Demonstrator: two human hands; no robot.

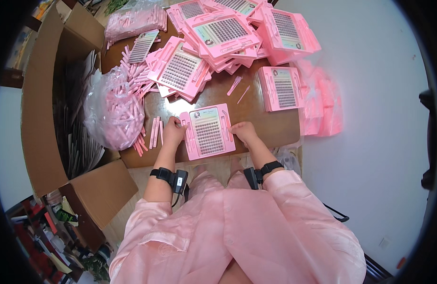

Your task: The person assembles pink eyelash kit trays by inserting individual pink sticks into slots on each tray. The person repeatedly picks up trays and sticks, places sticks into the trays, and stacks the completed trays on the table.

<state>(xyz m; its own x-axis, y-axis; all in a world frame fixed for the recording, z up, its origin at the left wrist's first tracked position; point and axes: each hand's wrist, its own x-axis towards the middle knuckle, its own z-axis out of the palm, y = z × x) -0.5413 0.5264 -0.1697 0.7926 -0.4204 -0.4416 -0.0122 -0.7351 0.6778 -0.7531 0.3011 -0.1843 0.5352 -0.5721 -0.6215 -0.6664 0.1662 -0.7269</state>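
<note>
A pink eyelash tray (209,135) lies face up near the front edge of the brown table, directly before me. Rows of dark lash clusters fill its middle card, and slim pink pieces sit in the slots at its sides. My left hand (174,131) pinches the tray's left edge. On the opposite edge, my right hand (245,132) has its thumb and fingers closed, with some fingertips hidden. A few loose pink tubes (156,132) lie just left of my left hand. Beyond the tray are a bundle of small pink brushes (234,85) and a single thin pink stick (243,94).
Stacked pink eyelash trays (223,35) crowd the table's far side; another stack (281,89) stands at the right. Clear bags of pink tubes (115,111) spill over the left side. A cardboard box (43,109) holding lash cards stands farther left. Pink plastic packs (322,102) hang beyond the right edge.
</note>
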